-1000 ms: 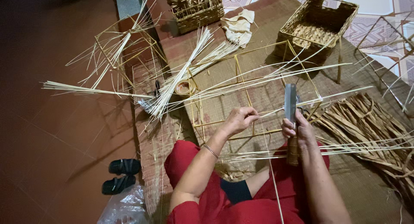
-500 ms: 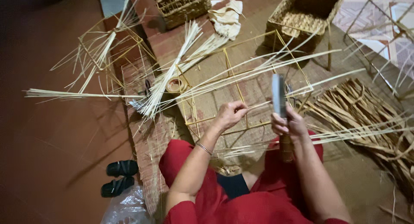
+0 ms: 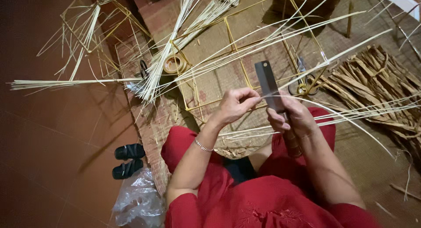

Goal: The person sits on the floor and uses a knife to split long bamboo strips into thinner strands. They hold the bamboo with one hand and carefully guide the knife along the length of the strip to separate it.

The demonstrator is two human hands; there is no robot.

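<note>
My right hand (image 3: pixel 293 116) grips the handle of a dark rectangular cleaver (image 3: pixel 268 85), blade pointing up and away. My left hand (image 3: pixel 234 106) pinches a thin pale bamboo strip (image 3: pixel 342 118) right against the blade; the strip arcs off to the right and down. Both hands hover over my lap in red clothing, above a woven mat (image 3: pixel 219 78).
A yellow cane frame (image 3: pixel 232 39) lies on the mat with long pale strips across it. A bundle of strips (image 3: pixel 158 70), a tape roll (image 3: pixel 174 64) and scissors (image 3: pixel 301 81) lie nearby. Brown dried fibre (image 3: pixel 377 83) is at right; black sandals (image 3: pixel 127 160) and a plastic bag (image 3: pixel 138 204) at left.
My left hand has moved right to the cleaver blade and now pinches a strip there. The view has tilted down, so the baskets at the top have left the picture.
</note>
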